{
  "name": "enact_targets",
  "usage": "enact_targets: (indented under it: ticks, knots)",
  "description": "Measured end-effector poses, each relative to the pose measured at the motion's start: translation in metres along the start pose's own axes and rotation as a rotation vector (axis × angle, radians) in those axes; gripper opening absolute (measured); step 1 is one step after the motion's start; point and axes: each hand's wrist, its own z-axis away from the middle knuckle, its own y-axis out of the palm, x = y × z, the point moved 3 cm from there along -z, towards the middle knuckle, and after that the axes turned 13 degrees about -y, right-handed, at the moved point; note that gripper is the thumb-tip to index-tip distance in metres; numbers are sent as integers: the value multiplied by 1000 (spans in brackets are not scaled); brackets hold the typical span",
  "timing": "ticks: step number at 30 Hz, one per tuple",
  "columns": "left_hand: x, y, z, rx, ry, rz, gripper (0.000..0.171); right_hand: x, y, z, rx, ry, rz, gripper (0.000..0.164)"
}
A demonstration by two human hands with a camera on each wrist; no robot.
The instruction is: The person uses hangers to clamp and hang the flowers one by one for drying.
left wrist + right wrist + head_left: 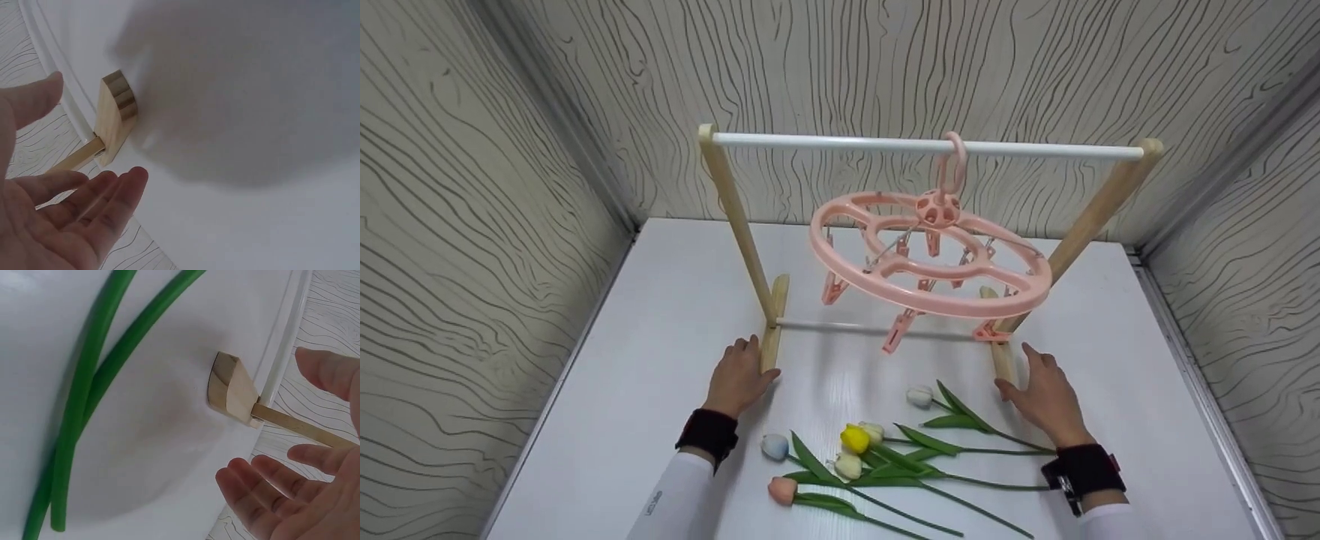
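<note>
A wooden rack with a white top bar [840,142] stands on the table. From that bar a round pink clip hanger [930,304] hangs by its hook, several clips dangling below. Beside the rack's left foot [770,349] is my left hand [737,377], fingers fairly straight and thumb apart. My right hand [1046,397] is by the right foot [1003,361], spread in the same way. Both wrist views show an end of a wooden foot [117,107] [230,388] beyond the spread fingers, and neither palm holds anything.
Artificial tulips lie on the white table [607,375] in front of the rack: a yellow one [855,438], a peach one [783,491], a pale blue one [775,447] and several white ones. Their green stems reach toward my right wrist. Wood-patterned walls enclose the table.
</note>
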Motion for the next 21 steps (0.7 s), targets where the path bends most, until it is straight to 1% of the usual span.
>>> enact_targets:
  ticks: [3, 6, 8, 10, 14, 17, 21]
  knots:
    - [0, 3, -8, 17, -36, 8, 58, -3, 2, -9, 24, 52, -44, 84]
    - [1, 9, -16, 32, -58, 20, 44, -7, 4, -18, 35, 83, -81, 80]
    - [2, 12, -20, 48, -73, 46, 35, -10, 6, -23, 36, 88, -97, 76]
    - [3, 15, -24, 72, -101, 92, 28, -12, 8, -28, 34, 92, -115, 72]
    - [2, 19, -30, 117, -169, 176, 21, -14, 10, -33, 27, 106, -150, 65]
    - [1, 20, -33, 125, -206, 215, 18, -14, 10, -34, 27, 115, -174, 60]
    - [0, 19, -35, 119, -224, 252, 15, -14, 10, -35, 30, 118, -196, 57]
